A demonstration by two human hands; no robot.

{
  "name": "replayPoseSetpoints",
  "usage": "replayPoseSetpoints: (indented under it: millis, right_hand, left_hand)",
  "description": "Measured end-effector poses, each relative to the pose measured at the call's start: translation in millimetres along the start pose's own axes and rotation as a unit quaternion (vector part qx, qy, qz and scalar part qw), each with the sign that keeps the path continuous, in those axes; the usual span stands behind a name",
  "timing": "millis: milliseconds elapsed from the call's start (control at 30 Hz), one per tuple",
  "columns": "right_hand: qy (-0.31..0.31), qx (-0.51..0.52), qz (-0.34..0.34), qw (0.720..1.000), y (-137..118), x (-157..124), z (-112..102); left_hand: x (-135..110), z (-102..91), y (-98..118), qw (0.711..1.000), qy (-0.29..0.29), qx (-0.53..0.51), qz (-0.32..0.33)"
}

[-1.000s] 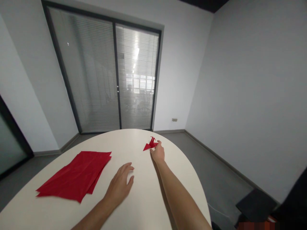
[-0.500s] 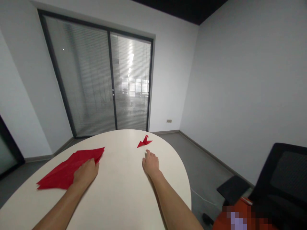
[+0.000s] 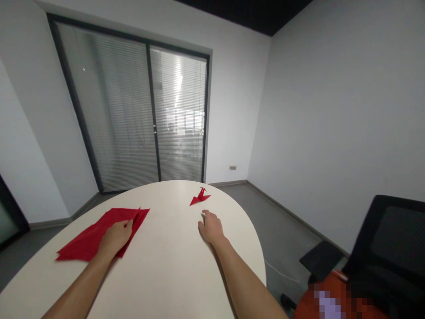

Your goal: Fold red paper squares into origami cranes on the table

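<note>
A stack of red paper sheets lies on the left side of the round table, its edges fanned unevenly. Over its right part, my left hand pinches a sheet between thumb and finger, and the paper bends up slightly there. Farther back on the table stands a folded red paper crane, wings spread. Just in front of the crane my right hand rests on the tabletop with fingers loosely apart and nothing in them; it does not touch the crane.
The cream round table has a curved edge falling away at back and right. A black mesh chair with an orange seat area stands at the right. Behind the table are a glass partition with blinds and white walls.
My left hand has closed its fingers on the paper's right part, and the upper sheet has shifted and lifted at its edge. My right hand and the crane have hardly moved.
</note>
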State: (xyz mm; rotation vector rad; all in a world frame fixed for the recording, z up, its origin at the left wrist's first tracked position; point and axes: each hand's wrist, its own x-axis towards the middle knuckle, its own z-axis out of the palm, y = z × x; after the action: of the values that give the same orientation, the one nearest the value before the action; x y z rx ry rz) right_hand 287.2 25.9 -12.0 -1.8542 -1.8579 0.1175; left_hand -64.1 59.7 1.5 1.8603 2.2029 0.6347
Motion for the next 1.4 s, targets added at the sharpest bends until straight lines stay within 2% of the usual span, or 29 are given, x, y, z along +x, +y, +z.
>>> replayPoseSetpoints:
  millis: [100, 200, 233, 300, 367, 467, 633, 733, 800, 867, 967, 1033, 1133, 1200, 1267, 1400]
  right_hand:
    - [0.001, -0.006, -0.001, 1.0, -1, 2, 1]
    - [0.0, -0.008, 0.0, 1.0, -3, 4, 1]
    - [-0.002, -0.008, 0.001, 1.0, -3, 5, 1]
    - [-0.004, -0.007, 0.006, 1.0, -4, 6, 2]
    - [-0.005, -0.003, 0.01, 1.0, -5, 7, 2]
    - [-0.007, 0.011, 0.01, 1.0, -6, 7, 3]
    - [-0.007, 0.075, 0.023, 0.997, -5, 11, 3]
    - [-0.006, 0.146, 0.027, 0.989, -5, 16, 1]
    - [-0.009, 0.173, 0.007, 0.985, -8, 17, -2]
    - [-0.017, 0.183, -0.032, 0.982, -15, 16, -5]
    - [-0.04, 0.181, -0.106, 0.977, -33, 9, -7]
    - [-0.058, 0.176, -0.174, 0.967, -46, 2, -4]
    - [-0.12, 0.16, -0.26, 0.945, -62, -9, 5]
    - [-0.159, 0.116, -0.274, 0.942, -67, -13, 12]
    - [-0.185, 0.072, -0.27, 0.942, -69, -15, 18]
    - [-0.199, 0.029, -0.262, 0.944, -72, -12, 21]
  left_hand:
    - [0, -6.8, 1, 0.999, 0.043, -0.012, 0.0]
    - [-6, -17.1, 10, 0.994, 0.11, -0.017, -0.003]
    - [-9, -20.4, 15, 0.986, 0.161, -0.029, 0.014]
    - [-16, -25.0, 29, 0.966, 0.234, -0.057, 0.098]
    - [-25, -24.8, 46, 0.95, 0.249, -0.073, 0.174]
    - [-45, -12.3, 73, 0.951, 0.195, -0.099, 0.218]
    - [-94, 27.9, 111, 0.96, -0.008, -0.09, 0.265]
    - [-114, 44.6, 119, 0.942, -0.129, -0.103, 0.291]
    - [-115, 49.4, 117, 0.939, -0.13, -0.098, 0.303]
    - [-110, 51.3, 111, 0.943, -0.097, -0.075, 0.309]
    - [-98, 54.2, 100, 0.957, -0.064, -0.021, 0.283]
    - [-92, 56.9, 93, 0.96, -0.087, -0.007, 0.266]
    - [-87, 59.3, 86, 0.946, -0.116, -0.026, 0.3]
    - [-82, 58.9, 81, 0.945, -0.112, -0.016, 0.307]
    - [-76, 57.4, 75, 0.953, -0.105, 0.022, 0.282]
    - [-67, 54.2, 64, 0.961, -0.085, 0.079, 0.25]
